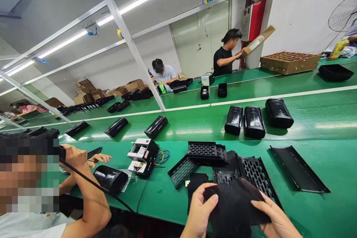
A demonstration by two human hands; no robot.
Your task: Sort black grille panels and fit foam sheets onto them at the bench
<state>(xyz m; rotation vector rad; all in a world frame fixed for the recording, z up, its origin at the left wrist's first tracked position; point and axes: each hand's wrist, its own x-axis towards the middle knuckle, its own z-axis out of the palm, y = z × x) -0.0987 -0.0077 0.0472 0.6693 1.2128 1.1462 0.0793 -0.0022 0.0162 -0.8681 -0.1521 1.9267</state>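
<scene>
Between my two hands is a thin black sheet point(232, 206), perhaps cloth or mesh; its material is hard to make out. My left hand point(201, 208) pinches its left edge with the thumb on top. On the right side, my right hand point(272, 214) grips the sheet, thumb above and fingers partly hidden beneath. Just beyond lie black perforated panels point(258, 173), some stacked, with another perforated panel point(182, 170) tilted at their left. More black sheet material point(198, 182) lies beside my left hand. A long black curved cover point(299, 169) rests at the right.
A co-worker's arm point(90, 200) reaches over the bench at left, near a black rounded case point(111, 178) and a small white-and-black machine point(143, 156). Several black cases point(254, 122) stand on the green conveyor point(195, 124). Two people work across it, near a cardboard tray point(290, 63).
</scene>
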